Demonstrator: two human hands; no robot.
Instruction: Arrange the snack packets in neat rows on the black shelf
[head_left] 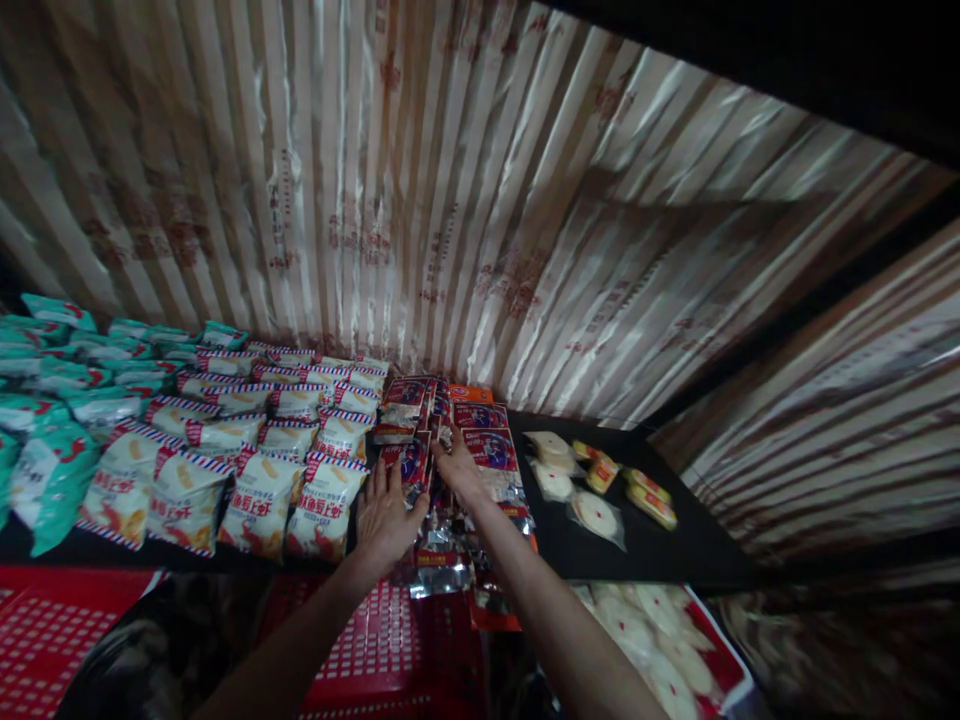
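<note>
In the head view, a person's 2 bare hands are over a black shelf [694, 548]. They are a little apart. The left hand [388, 512] has its fingers spread, palm down, by the near end of a pile of shiny red packets [405, 394], next to the white snack bags [255, 500]. The right hand [456, 466] has bent fingers on the packets in the middle. I cannot tell if it pinches 1 of them.

The red packets lie in the middle of the shelf, in piles side by side, with some shiny ends sticking out on the near side. Green bags [52, 470] stand far to the left. On the right are flat, round white packs [598, 518] and small yellow packs [649, 498]. A red basket [375, 640] is below, near the person.

The step in hand looks like making the red packets neat. I think the next move calls for soft, even pushes, as they look slippery and could slide.
</note>
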